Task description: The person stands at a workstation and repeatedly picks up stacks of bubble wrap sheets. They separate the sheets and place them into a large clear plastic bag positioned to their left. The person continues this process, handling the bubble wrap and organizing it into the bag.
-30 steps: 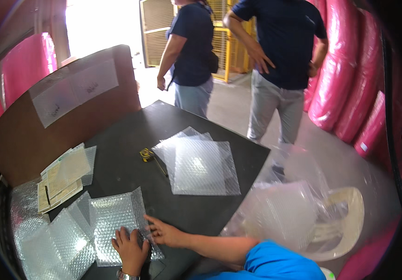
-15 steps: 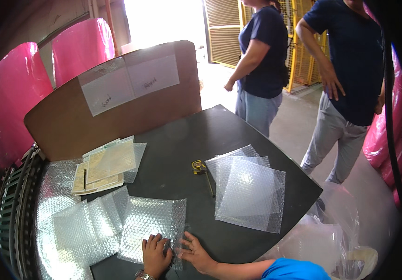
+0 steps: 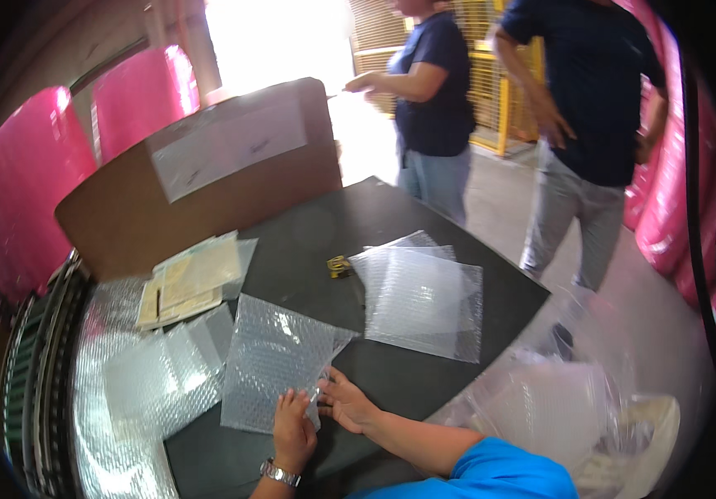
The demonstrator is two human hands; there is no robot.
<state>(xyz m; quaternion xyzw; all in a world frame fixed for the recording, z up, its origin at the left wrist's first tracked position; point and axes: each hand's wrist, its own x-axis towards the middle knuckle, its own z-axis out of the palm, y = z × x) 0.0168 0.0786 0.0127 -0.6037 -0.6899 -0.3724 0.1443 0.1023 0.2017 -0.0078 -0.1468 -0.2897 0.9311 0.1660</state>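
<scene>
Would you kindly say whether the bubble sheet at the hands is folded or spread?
Mostly spread: the bubble sheet shows a broad face; any fold beside the right hand is unclear.

The bubble wrap (image 3: 270,366) I see from far away is clear and dotted with bumps. My table (image 3: 291,259) is black, the sleeve (image 3: 507,471) bright blue, the watch (image 3: 280,473) silver, the tape measure (image 3: 338,266) yellow and black, the board (image 3: 117,220) brown, the rolls (image 3: 34,175) pink.
</scene>
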